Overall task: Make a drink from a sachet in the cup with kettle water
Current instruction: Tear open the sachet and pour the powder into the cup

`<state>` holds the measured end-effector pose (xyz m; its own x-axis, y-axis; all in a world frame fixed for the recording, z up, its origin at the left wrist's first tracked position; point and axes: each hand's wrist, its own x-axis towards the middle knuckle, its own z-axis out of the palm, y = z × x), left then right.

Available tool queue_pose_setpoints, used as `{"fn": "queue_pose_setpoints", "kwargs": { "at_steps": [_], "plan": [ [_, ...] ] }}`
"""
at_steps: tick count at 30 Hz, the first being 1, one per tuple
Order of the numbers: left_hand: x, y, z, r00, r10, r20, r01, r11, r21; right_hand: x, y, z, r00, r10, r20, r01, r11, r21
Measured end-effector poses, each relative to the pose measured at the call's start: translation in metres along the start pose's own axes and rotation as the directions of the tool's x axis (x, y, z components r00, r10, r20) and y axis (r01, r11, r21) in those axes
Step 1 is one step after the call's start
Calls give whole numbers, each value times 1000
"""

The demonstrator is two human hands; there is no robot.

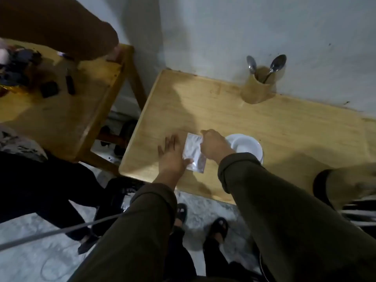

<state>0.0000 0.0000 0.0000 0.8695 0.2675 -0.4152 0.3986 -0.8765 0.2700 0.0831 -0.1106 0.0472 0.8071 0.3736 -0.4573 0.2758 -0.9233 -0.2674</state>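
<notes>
A silvery sachet [193, 152] lies flat on the wooden table [234, 115] near its front left corner. My left hand [172, 154] rests beside it with fingers spread, its thumb touching the sachet's lower edge. My right hand [213, 146] pinches the sachet's upper right corner. Just right of that hand stands a white cup on a white saucer [247, 146], partly hidden by my right wrist. No kettle shows in view.
A wooden holder [259, 88] with two spoons stands at the wall. A second wooden table [61, 102] at left carries dark small items, and another person's sleeve [61, 27] reaches over it. A person's leg [40, 180] is at left. A blurred object [345, 184] sits at the right edge.
</notes>
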Motion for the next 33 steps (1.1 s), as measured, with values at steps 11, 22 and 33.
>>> {"fn": "queue_pose_setpoints", "kwargs": {
  "at_steps": [11, 22, 33],
  "plan": [
    [10, 2, 1, 998, 59, 6, -59, 997, -56, 21, -5, 2, 995, 96, -35, -98, 992, -81],
    [11, 5, -19, 992, -2, -126, -56, 890, -453, 3, -4, -24, 993, 88, -81, -68, 971, 231],
    [5, 48, -109, 957, 289, -11, -173, 542, -822, -42, -1, -95, 950, 116, -291, 80, 807, 585]
  ]
}}
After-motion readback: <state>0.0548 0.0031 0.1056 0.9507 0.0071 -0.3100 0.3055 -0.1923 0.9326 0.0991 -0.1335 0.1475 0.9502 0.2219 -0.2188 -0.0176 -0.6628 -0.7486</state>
